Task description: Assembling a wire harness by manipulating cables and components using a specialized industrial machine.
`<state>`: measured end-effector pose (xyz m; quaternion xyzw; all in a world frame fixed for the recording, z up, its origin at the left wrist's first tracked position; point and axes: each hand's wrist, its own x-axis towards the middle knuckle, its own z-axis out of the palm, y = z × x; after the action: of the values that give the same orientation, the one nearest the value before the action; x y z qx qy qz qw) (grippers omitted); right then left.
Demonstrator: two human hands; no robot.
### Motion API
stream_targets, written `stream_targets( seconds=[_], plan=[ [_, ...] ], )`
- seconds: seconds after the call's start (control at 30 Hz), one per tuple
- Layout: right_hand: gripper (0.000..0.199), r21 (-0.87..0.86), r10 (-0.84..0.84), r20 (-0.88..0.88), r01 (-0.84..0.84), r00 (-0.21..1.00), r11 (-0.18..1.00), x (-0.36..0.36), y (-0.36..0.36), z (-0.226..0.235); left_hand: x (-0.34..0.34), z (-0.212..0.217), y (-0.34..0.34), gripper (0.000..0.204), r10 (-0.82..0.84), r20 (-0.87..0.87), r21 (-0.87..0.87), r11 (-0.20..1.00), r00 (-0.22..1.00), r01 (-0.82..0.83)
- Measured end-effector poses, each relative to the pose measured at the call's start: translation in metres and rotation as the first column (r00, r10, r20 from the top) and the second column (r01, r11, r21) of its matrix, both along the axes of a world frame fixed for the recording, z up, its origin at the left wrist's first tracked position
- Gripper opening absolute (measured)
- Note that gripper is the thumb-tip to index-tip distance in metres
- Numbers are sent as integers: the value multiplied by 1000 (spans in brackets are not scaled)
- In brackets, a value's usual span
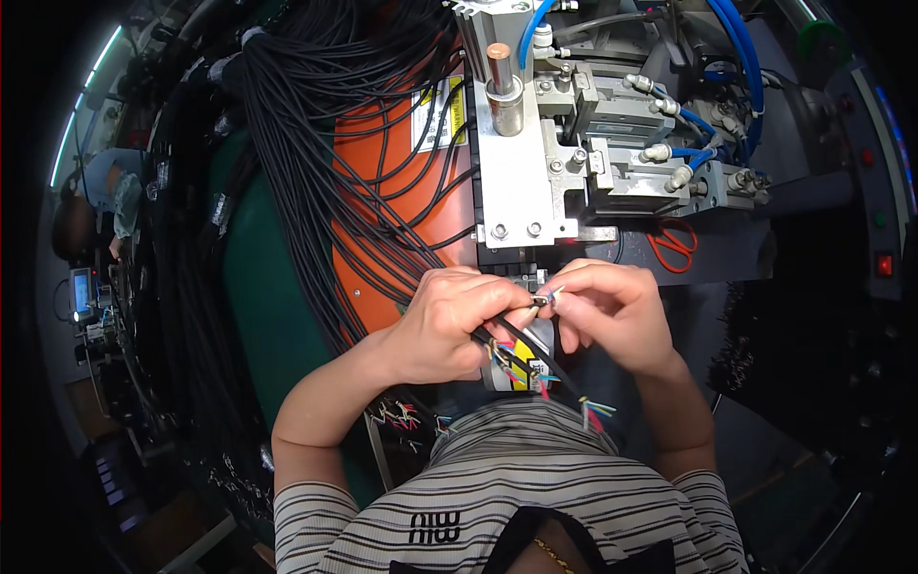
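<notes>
My left hand (454,320) is closed around several black cables, whose stripped ends stick out toward me. Between its thumb and forefinger it pinches one cable end just in front of the machine. Thin coloured wires (547,298) fan out of that end, and the thumb and forefinger of my right hand (612,311) pinch them. Below my hands hang other cable ends with bared red, blue, white and yellow-green wires (595,413). A black cable (540,356) runs down from my left hand to these wires.
A large bundle of black cables (296,143) lies over an orange panel (411,206) and a green surface (263,258). Ahead stands a metal machine (516,182) with blue air hoses (755,67). Red-handled scissors (672,246) lie to its right. A person (100,191) is at the far left.
</notes>
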<state>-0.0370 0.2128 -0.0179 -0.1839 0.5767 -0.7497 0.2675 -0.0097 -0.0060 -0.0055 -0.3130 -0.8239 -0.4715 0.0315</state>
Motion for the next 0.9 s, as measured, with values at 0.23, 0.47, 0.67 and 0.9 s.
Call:
stream_targets(
  seconds=[0.23, 0.47, 0.67, 0.9],
  plan=[
    [8, 344, 12, -697, 319, 717, 883, 2, -7, 6, 13, -2, 7, 23, 141, -2, -142, 980, 990, -139],
    [7, 473, 107, -776, 460, 622, 752, 4, -11, 0, 17, 3, 12, 37, 134, -295, -399, 882, 946, -249],
    [6, 462, 65, -746, 446, 662, 766, 4, -11, -6, 14, 3, 14, 39, 104, -289, -419, 880, 952, -223],
    [4, 429, 52, -771, 457, 635, 779, 6, -11, -7, 16, 1, 13, 40, 127, -272, -411, 881, 954, -234]
  ],
)
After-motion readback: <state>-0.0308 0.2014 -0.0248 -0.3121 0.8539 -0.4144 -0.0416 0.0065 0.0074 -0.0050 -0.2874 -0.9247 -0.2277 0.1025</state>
